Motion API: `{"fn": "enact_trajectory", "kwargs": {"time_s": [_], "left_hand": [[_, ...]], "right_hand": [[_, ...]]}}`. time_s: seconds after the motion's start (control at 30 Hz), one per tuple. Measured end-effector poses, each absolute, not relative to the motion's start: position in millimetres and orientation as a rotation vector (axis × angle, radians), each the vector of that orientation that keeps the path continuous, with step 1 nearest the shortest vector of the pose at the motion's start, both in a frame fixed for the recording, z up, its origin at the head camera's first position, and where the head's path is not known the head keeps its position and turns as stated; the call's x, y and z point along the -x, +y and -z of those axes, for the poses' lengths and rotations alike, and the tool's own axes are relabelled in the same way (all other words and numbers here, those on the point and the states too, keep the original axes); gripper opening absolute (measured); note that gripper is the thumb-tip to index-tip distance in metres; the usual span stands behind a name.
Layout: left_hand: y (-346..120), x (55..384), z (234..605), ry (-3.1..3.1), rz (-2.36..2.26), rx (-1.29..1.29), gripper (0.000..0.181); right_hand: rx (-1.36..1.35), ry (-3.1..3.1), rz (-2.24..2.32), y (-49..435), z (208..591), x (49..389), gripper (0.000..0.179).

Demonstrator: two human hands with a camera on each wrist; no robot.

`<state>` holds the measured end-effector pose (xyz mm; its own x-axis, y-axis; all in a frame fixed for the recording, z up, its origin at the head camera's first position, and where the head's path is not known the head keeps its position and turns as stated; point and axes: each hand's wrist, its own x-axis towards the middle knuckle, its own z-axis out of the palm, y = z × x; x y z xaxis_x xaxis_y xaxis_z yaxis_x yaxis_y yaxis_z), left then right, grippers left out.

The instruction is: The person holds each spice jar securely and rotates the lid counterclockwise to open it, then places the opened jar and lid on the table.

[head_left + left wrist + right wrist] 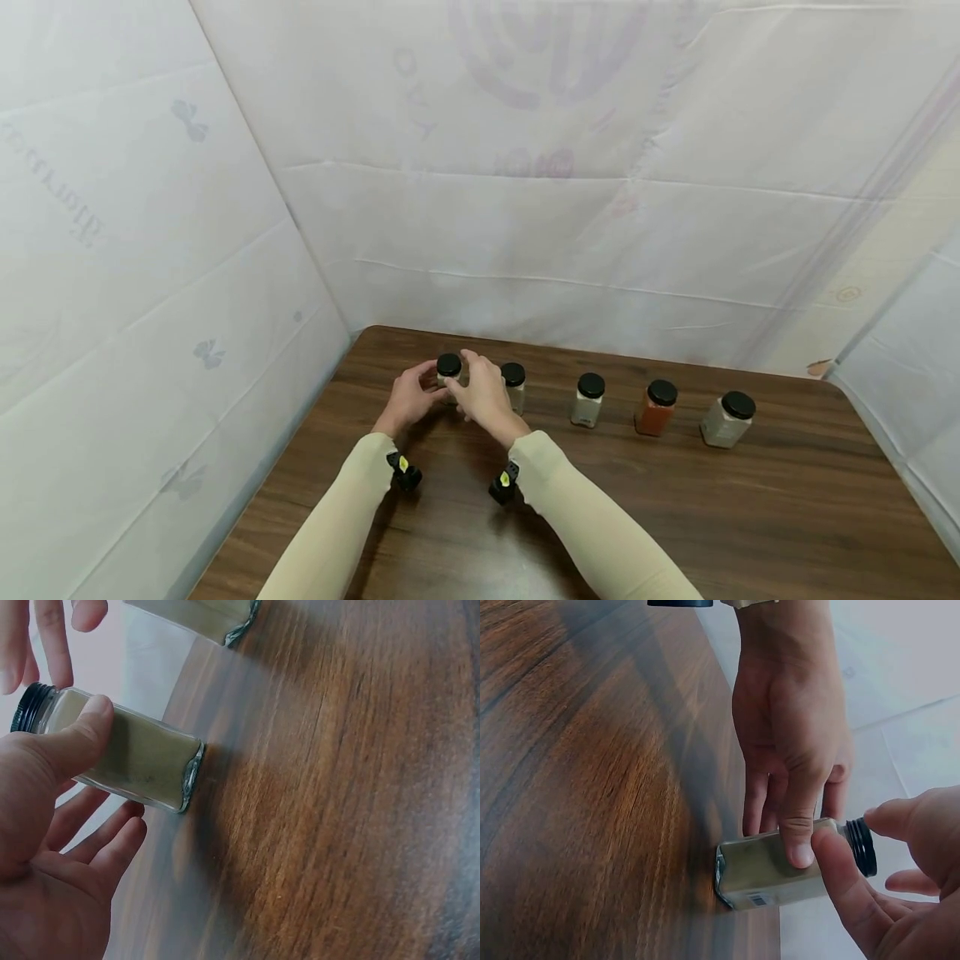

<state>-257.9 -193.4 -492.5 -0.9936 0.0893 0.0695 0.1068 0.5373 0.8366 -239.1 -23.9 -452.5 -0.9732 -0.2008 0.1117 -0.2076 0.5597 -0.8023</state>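
Note:
A square glass spice jar (142,757) with a black lid and greenish-beige powder stands upright at the table's far left, between both hands. My left hand (410,398) holds its body, the thumb on the near face and fingers around the other side. Beside the lid, my right hand (483,392) has its fingers spread. In the right wrist view, its fingertips lie close to the black lid (861,847) and neck; whether each one touches is unclear. Another beige spice jar (514,387) stands just right of the right hand, partly covered by it.
Farther right along the back of the brown wooden table (675,517) stand a pale powder jar (587,402), an orange-red one (656,408) and a greyish one (726,421), all black-lidded. White printed sheets (525,233) hang behind and at the sides.

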Motion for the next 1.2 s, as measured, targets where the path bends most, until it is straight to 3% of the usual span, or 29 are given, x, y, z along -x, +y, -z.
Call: {"fn": "enact_trajectory", "kwargs": {"time_s": [0.8,1.2], "left_hand": [[-194,261,499,-2.759,1.424,0.188,0.049],[-195,261,502,-2.746,1.413,0.206,0.051]], "right_hand": [[-0.285,-2.679,-1.298,-37,473,252,0.058],[-0.306,-2.619,-1.341,-37,474,254,0.048]]}}
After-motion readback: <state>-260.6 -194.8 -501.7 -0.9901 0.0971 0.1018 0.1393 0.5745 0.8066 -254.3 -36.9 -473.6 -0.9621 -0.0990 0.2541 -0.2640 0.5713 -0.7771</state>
